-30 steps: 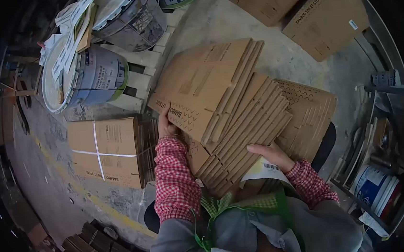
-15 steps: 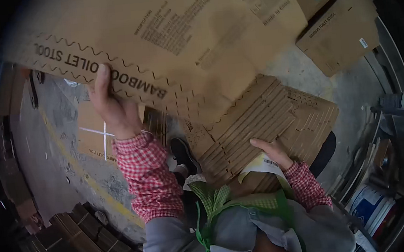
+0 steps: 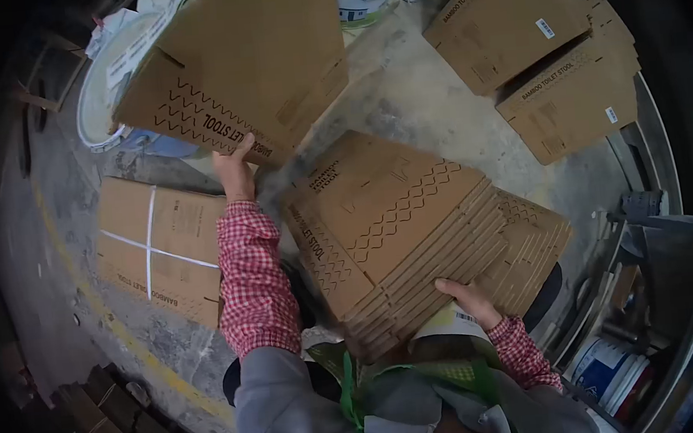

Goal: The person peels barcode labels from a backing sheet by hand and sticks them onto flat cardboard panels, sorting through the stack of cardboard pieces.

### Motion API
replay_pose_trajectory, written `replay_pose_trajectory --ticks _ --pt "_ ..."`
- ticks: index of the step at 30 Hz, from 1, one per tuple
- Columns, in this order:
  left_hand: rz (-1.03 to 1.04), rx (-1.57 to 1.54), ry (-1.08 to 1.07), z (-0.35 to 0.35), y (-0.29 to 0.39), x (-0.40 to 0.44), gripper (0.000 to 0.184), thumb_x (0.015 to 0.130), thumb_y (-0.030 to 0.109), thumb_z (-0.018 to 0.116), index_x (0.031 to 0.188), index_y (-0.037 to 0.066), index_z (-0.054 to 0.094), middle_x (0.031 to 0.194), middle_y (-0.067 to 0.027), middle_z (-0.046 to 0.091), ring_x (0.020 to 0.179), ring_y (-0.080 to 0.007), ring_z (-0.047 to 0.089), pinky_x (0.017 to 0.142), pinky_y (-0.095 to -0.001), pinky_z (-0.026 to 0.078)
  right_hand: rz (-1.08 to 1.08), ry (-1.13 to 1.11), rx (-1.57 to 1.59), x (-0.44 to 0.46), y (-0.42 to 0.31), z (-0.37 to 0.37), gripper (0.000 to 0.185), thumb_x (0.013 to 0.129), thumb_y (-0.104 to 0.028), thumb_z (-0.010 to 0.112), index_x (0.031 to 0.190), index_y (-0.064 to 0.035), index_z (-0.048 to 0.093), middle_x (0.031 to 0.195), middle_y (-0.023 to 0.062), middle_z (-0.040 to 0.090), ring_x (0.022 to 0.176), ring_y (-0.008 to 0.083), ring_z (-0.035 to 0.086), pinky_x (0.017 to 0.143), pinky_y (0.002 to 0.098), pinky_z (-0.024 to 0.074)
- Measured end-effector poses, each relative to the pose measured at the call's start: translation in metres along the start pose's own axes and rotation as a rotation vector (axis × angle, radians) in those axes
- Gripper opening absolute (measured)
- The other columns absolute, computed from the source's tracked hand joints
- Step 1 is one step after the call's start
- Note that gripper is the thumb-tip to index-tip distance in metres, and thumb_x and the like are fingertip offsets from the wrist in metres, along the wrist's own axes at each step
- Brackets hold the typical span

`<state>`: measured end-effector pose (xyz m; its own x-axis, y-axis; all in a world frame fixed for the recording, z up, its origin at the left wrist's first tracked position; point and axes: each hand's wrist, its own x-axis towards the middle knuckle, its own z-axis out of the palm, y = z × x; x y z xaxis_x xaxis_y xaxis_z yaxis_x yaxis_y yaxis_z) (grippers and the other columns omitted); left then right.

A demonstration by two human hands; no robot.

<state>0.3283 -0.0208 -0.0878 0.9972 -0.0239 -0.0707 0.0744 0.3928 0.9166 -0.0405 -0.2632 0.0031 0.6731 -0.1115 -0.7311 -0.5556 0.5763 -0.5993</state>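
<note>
My left hand (image 3: 235,167) grips the lower edge of a flattened cardboard box (image 3: 246,60) printed "BAMBOO TOILET STOOL", thumb on its printed face. The box is held up at the upper left, apart from a stack of flattened cardboard boxes (image 3: 404,211) in front of my body. My right hand (image 3: 467,298) grips the stack's near edge, thumb on top and the other fingers mostly hidden. Just beside this hand, a white and yellow piece with a barcode label (image 3: 454,320) shows below the stack's edge.
A cardboard bundle (image 3: 163,245) tied with white strap lies on the floor at left. More flattened boxes (image 3: 511,21) lie at upper right. A large round tub (image 3: 102,106) stands behind the lifted box. Buckets (image 3: 611,371) are at lower right, dark cardboard bundles (image 3: 126,425) at lower left.
My left hand has carried the flattened box up and away from the stack, uncovering the stack's printed top. My right hand stays at the stack's edge. The view has shifted.
</note>
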Motion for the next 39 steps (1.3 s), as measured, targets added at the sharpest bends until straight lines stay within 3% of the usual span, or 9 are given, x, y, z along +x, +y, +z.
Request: replay_pose_trajectory --ticks 13,15,19,20,24,29,35,37,39 --pt "-0.131 0.273 0.107 -0.082 -0.055 -0.006 0.043 0.079 0.007 0.072 0.116 -0.002 0.052 0.112 -0.0141 0.061 0.100 -0.0236 0.058 0.088 -0.0331 0.046 -0.133 -0.112 -0.158 -0.001 -0.041 0.032 0.070 0.087 -0.020 0.066 0.141 0.0012 0.027 0.138 0.0129 0.040 0.126 0.0231 0.041 0.105 0.0354 0.0361" --pt "-0.102 0.804 0.183 -0.139 -0.101 0.016 0.057 0.080 0.026 0.073 0.122 -0.003 0.048 0.116 -0.0148 0.058 0.101 -0.0256 0.057 0.084 -0.0361 0.047 -0.204 -0.213 -0.095 0.007 -0.065 0.052 0.066 0.087 -0.020 0.067 0.138 0.0030 0.032 0.133 0.0130 0.046 0.126 0.0231 0.042 0.105 0.0349 0.0349" --pt "-0.244 1.337 0.048 -0.058 0.013 -0.027 0.069 0.082 0.039 0.068 0.128 -0.006 0.044 0.124 -0.0195 0.053 0.106 -0.0282 0.056 0.084 -0.0362 0.047 -0.224 -0.342 -0.284 0.042 -0.084 0.069 0.053 0.083 -0.035 0.068 0.114 0.0057 0.056 0.106 0.0166 0.064 0.090 0.0197 0.065 0.078 0.0275 0.0518" --pt "-0.215 1.204 -0.054 -0.036 0.046 -0.045 0.071 0.084 0.042 0.064 0.131 -0.006 0.041 0.127 -0.0212 0.051 0.111 -0.0284 0.054 0.087 -0.0355 0.045 -0.205 -0.273 -0.371 0.054 -0.080 0.070 0.053 0.079 -0.044 0.069 0.098 0.0050 0.064 0.082 0.0161 0.067 0.065 0.0169 0.066 0.060 0.0259 0.0523" --pt "-0.214 0.622 -0.663 0.068 0.128 -0.112 0.062 0.091 0.035 0.057 0.136 -0.003 0.039 0.133 -0.0177 0.047 0.122 -0.0241 0.045 0.103 -0.0306 0.034 -0.119 -0.225 -0.476 0.063 -0.093 0.080 0.056 0.077 -0.046 0.069 0.093 0.0069 0.066 0.073 0.0150 0.067 0.056 0.0197 0.065 0.055 0.0279 0.0512" --pt "-0.383 0.921 -0.845 0.089 0.150 -0.099 0.064 0.085 0.033 0.066 0.131 -0.007 0.044 0.121 -0.0163 0.056 0.111 -0.0210 0.053 0.095 -0.0294 0.041 -0.310 -0.302 -0.260 0.059 -0.075 0.076 0.054 0.077 -0.043 0.068 0.102 0.0046 0.064 0.077 0.0143 0.067 0.060 0.0203 0.065 0.058 0.0284 0.0514" --pt "-0.306 1.129 -0.383 0.068 0.168 -0.040 0.058 0.085 0.046 0.063 0.109 -0.007 0.063 0.090 -0.0062 0.065 0.085 -0.0119 0.059 0.077 -0.0240 0.046 -0.260 -0.330 -0.151 0.024 -0.052 0.045 0.039 0.084 -0.027 0.064 0.110 0.0011 0.060 0.102 0.0094 0.065 0.085 0.0152 0.063 0.072 0.0273 0.0514" --pt "-0.182 1.182 -0.393 0.057 0.161 -0.020 0.058 0.086 0.051 0.057 0.106 -0.003 0.065 0.088 -0.0100 0.068 0.082 -0.0199 0.064 0.075 -0.0300 0.047 -0.305 -0.294 -0.132 0.016 -0.050 0.049 0.039 0.085 -0.028 0.064 0.111 0.0011 0.060 0.104 0.0089 0.064 0.090 0.0150 0.062 0.078 0.0274 0.0497" --pt "0.227 1.527 -0.278 0.057 0.158 -0.010 0.060 0.086 0.058 0.051 0.103 0.002 0.066 0.090 -0.0192 0.067 0.086 -0.0335 0.064 0.076 -0.0384 0.047 -0.337 -0.252 -0.161 0.016 -0.049 0.047 0.040 0.085 -0.028 0.066 0.112 0.0010 0.060 0.108 0.0081 0.062 0.102 0.0141 0.056 0.091 0.0281 0.0442"
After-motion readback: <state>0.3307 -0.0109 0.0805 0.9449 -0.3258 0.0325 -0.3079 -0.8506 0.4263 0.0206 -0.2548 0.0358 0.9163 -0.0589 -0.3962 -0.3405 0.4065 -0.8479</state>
